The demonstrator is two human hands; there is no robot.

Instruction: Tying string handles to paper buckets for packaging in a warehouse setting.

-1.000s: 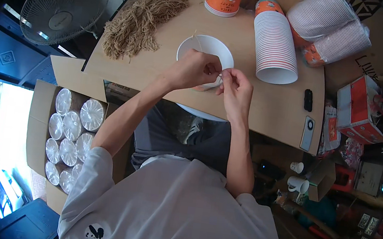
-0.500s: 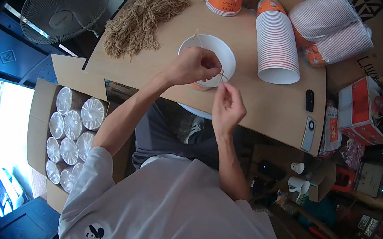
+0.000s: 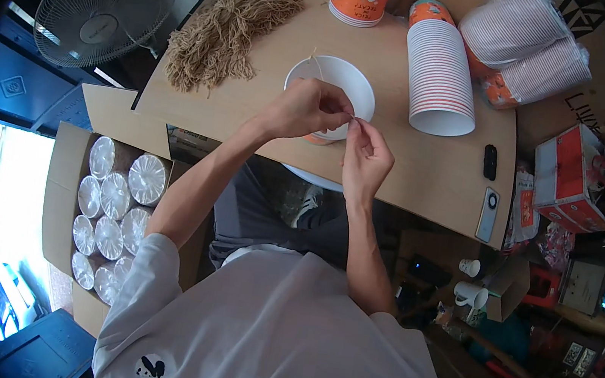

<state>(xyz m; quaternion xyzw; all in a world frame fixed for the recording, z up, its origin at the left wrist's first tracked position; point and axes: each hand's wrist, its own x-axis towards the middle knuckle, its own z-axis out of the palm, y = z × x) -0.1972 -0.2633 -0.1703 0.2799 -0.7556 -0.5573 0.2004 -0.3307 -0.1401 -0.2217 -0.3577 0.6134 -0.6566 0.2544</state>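
A white-lined paper bucket (image 3: 361, 82) with an orange outside stands at the table's near edge. Over it my left hand (image 3: 305, 109) pinches a thin tan cord with thumb and fingers. My right hand (image 3: 368, 155), just right of the bucket's near rim, has its thumb and index finger pressed together on the same cord. The fingertips of both hands nearly meet, and most of the cord between them is hidden. A length of the tan cord (image 3: 315, 59) stands up at the bucket's far rim, beyond my left hand.
Tan cords lie in a pile (image 3: 223, 33) at the far left. Nested buckets (image 3: 439, 77) lie right, near upright ones (image 3: 359, 1) and wrapped stacks (image 3: 515, 26). A phone (image 3: 488, 213) and a black object (image 3: 489, 162) sit rightward. An open carton (image 3: 65, 196) of wrapped rolls stands left.
My right hand has moved up toward my left, so the fingertips are closer together. The small loop of cord seen between them has narrowed out of sight.
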